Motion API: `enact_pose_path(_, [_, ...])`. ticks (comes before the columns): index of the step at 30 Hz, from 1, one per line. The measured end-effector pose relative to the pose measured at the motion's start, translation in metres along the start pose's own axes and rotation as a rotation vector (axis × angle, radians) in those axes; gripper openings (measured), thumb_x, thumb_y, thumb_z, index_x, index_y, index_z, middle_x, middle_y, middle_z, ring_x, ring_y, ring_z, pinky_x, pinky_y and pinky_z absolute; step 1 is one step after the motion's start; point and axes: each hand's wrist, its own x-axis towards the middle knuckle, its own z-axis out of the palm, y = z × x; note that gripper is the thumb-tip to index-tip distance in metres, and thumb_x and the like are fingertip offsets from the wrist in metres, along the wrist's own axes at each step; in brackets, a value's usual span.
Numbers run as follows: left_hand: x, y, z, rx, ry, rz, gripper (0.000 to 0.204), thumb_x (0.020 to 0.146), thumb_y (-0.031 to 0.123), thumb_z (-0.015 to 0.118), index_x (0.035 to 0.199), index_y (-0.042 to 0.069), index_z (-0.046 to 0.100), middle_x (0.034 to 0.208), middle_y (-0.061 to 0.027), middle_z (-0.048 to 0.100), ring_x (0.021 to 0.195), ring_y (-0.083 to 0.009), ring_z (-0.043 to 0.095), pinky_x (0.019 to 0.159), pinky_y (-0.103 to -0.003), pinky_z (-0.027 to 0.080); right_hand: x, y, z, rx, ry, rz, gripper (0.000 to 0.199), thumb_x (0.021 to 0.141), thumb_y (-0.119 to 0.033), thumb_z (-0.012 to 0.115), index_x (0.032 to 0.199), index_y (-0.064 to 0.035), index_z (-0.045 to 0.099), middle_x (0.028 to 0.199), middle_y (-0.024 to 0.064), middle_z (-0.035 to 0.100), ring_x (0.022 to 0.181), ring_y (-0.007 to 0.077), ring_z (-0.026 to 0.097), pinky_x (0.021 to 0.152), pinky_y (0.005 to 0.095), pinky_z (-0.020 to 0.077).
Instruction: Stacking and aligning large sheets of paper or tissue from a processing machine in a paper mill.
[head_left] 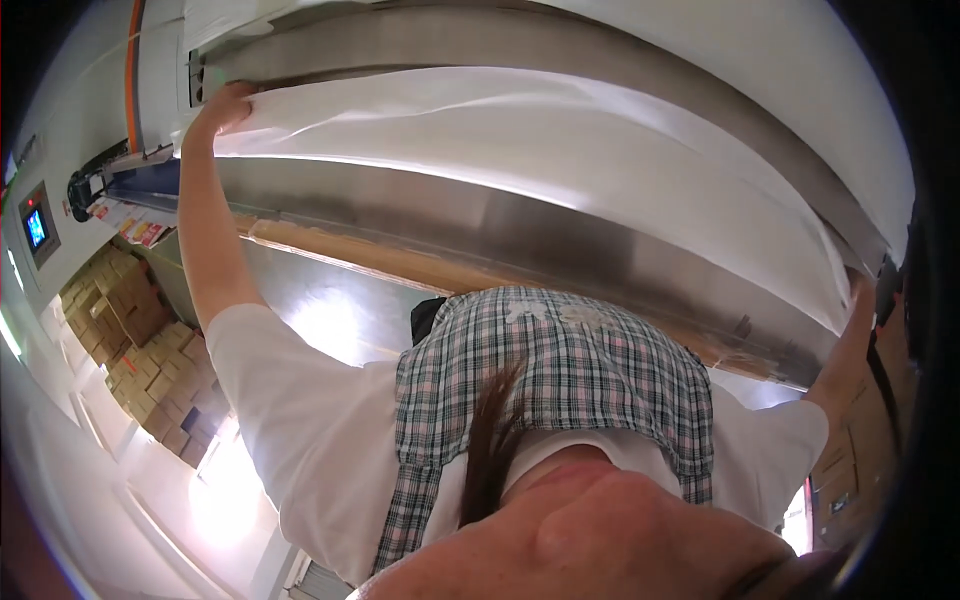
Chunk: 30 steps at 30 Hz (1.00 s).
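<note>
A long white cloth is stretched from left to right across a metal machine. At its far left end, my left hand is closed on the cloth's edge, with the arm reaching up and forward. My right hand is at the opposite end, closed at the cloth's corner; its fingers are mostly hidden. Soft creases run along the cloth near my left hand, and its lower edge hangs over the steel surface.
Along the machine's front runs a tan wooden-looking edge, close to my checked apron. A control panel with a lit screen is on the left. Stacked cardboard boxes stand at the left; more brown boxes are at the right.
</note>
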Motion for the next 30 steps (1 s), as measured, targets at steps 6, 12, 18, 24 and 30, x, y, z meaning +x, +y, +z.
enact_pose_path(6, [-0.050, 0.073, -0.005, -0.100, 0.873, 0.025, 0.032, 0.073, 0.012, 0.052, 0.105, 0.010, 0.055, 0.113, -0.0118, 0.052, 0.103, -0.0264, 0.050, 0.085, -0.034, 0.041, -0.024, 0.001, -0.009, 0.336, -0.231, 0.412, 0.050, 0.068, -0.007, 0.057, 0.118, -0.0087, 0.048, 0.117, 0.0173, 0.049, 0.106, 0.0335, 0.047, 0.089, 0.0399, 0.0377])
enact_pose_path(12, [-0.134, 0.297, 0.013, -1.070, 0.469, 0.674, 0.032, 0.078, 0.019, 0.058, 0.106, 0.005, 0.053, 0.107, -0.0072, 0.054, 0.100, -0.0187, 0.051, 0.085, -0.030, 0.041, -0.231, -0.124, 0.033, 0.718, 0.030, -1.267, 0.081, 0.062, -0.015, 0.068, 0.132, -0.0164, 0.028, 0.121, 0.0123, 0.044, 0.113, 0.0254, 0.042, 0.093, 0.0368, 0.0346])
enact_pose_path(18, [-0.118, 0.329, 0.041, -0.317, 0.931, 0.531, 0.035, 0.075, 0.027, 0.059, 0.104, 0.009, 0.054, 0.112, -0.0062, 0.052, 0.108, -0.0255, 0.044, 0.096, -0.045, 0.028, -0.365, -0.271, 0.084, 0.053, 0.756, -1.501, 0.039, 0.072, -0.011, 0.061, 0.110, -0.0051, 0.050, 0.100, 0.0118, 0.055, 0.093, 0.0214, 0.054, 0.082, 0.0298, 0.0407])
enact_pose_path(24, [-0.093, 0.159, 0.080, -0.223, 0.996, -0.010, 0.023, 0.077, 0.018, 0.053, 0.098, 0.009, 0.058, 0.103, -0.0120, 0.055, 0.096, -0.0326, 0.048, 0.082, -0.044, 0.036, -0.418, -0.226, 0.130, 0.144, 0.990, -1.509, 0.016, 0.069, 0.003, 0.056, 0.084, -0.0026, 0.052, 0.078, 0.0098, 0.052, 0.069, 0.0221, 0.055, 0.060, 0.0275, 0.0454])
enact_pose_path(30, [-0.064, 0.031, 0.096, -0.120, 1.120, -0.167, 0.033, 0.077, 0.028, 0.050, 0.106, 0.013, 0.056, 0.107, -0.0128, 0.055, 0.103, -0.0327, 0.047, 0.090, -0.045, 0.032, -0.422, -0.235, 0.188, 0.162, 1.020, -1.550, 0.023, 0.065, 0.007, 0.055, 0.084, -0.0040, 0.051, 0.088, 0.0086, 0.051, 0.076, 0.0245, 0.054, 0.064, 0.0298, 0.0451])
